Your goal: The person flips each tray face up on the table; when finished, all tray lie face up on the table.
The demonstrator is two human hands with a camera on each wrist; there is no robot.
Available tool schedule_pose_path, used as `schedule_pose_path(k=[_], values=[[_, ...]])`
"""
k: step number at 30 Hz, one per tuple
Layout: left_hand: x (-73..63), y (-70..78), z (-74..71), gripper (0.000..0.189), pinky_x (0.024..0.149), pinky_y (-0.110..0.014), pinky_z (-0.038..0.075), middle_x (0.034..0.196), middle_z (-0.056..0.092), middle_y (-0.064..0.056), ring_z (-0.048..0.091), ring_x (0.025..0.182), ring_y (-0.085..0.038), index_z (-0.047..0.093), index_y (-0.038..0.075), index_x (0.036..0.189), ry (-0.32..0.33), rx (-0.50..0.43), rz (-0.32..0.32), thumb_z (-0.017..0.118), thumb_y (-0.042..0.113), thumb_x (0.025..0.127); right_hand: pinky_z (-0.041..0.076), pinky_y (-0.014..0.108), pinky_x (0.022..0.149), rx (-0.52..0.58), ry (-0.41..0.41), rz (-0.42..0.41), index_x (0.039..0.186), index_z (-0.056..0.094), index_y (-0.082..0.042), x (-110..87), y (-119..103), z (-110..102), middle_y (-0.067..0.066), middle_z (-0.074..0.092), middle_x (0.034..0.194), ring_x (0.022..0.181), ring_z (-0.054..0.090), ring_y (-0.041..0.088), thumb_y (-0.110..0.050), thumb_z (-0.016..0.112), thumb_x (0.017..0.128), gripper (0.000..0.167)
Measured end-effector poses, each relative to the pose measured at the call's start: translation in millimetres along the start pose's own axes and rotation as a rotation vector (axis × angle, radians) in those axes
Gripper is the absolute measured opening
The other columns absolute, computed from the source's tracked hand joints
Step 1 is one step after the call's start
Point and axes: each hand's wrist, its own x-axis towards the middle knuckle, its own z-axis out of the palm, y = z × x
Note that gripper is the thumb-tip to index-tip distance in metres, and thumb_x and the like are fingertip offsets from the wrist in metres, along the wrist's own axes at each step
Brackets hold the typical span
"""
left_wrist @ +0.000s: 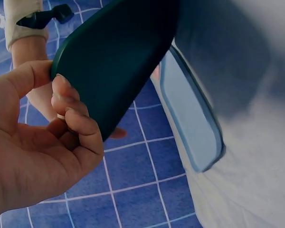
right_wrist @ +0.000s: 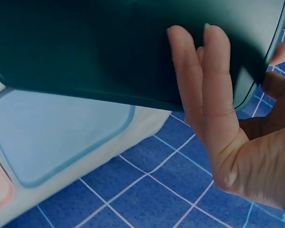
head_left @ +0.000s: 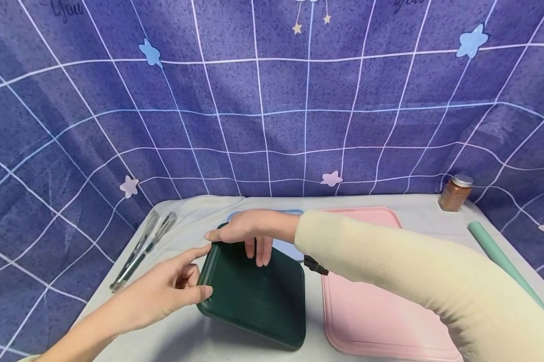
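A dark green tray [head_left: 258, 291] is held tilted above the white cloth, its left side raised. My left hand [head_left: 163, 291] pinches its left edge, thumb on the near face and fingertips along the rim. At the far left corner my right hand [head_left: 253, 229] grips the same tray, with fingers lying straight against its face in the right wrist view. A light blue tray [right_wrist: 61, 133] lies on the cloth behind the green one, partly hidden. To the right, a pink tray [head_left: 380, 311] lies flat beneath the right forearm.
Metal tongs [head_left: 135, 261] lie along the left side of the cloth. A small jar of brown contents with a silver lid [head_left: 455, 193] stands at the back right. Near the right edge lies a long green cylinder [head_left: 502, 264]. A blue gridded curtain [head_left: 281, 130] encloses the table.
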Motion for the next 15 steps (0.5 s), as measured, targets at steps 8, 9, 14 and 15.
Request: schedule_pose_path(k=[8, 9, 14, 15], values=[[-2.9, 6.5, 3.9, 0.083, 0.052, -0.024, 0.039, 0.07, 0.045, 0.008, 0.04, 0.058, 0.0, 0.029, -0.002, 0.156, 0.006, 0.02, 0.013, 0.072, 0.029, 0.092, 0.06, 0.043, 0.06, -0.037, 0.017, 0.018, 0.14, 0.05, -0.009, -4.4, -5.3, 1.5, 0.021, 0.067, 0.09, 0.074, 0.074, 0.037, -0.062, 0.053, 0.093, 0.07], [-2.7, 6.9, 4.4, 0.083, 0.052, -0.025, 0.038, 0.07, 0.045, 0.008, 0.04, 0.058, 0.0, 0.028, -0.003, 0.156, 0.001, 0.017, 0.017, 0.071, 0.028, 0.093, 0.06, 0.044, 0.06, -0.033, 0.015, 0.016, 0.139, 0.051, -0.009, -5.4, -5.6, 1.5, 0.021, 0.067, 0.09, 0.075, 0.073, 0.038, -0.059, 0.053, 0.094, 0.068], [-1.6, 12.5, 8.4, 0.082, 0.051, -0.024, 0.037, 0.07, 0.045, 0.008, 0.039, 0.058, -0.001, 0.027, -0.001, 0.157, -0.001, 0.027, 0.018, 0.07, 0.029, 0.094, 0.06, 0.046, 0.062, -0.017, 0.015, 0.005, 0.138, 0.052, -0.008, -11.3, -5.7, 1.2, 0.024, 0.066, 0.091, 0.075, 0.073, 0.041, -0.051, 0.051, 0.093, 0.062], [-1.4, 14.0, 9.4, 0.081, 0.051, -0.024, 0.036, 0.07, 0.045, 0.008, 0.039, 0.058, -0.001, 0.028, 0.0, 0.157, 0.005, 0.034, 0.019, 0.07, 0.029, 0.093, 0.06, 0.046, 0.062, -0.016, 0.018, 0.0, 0.138, 0.052, -0.008, -12.2, -5.7, 1.1, 0.024, 0.066, 0.091, 0.075, 0.073, 0.041, -0.051, 0.051, 0.094, 0.062]])
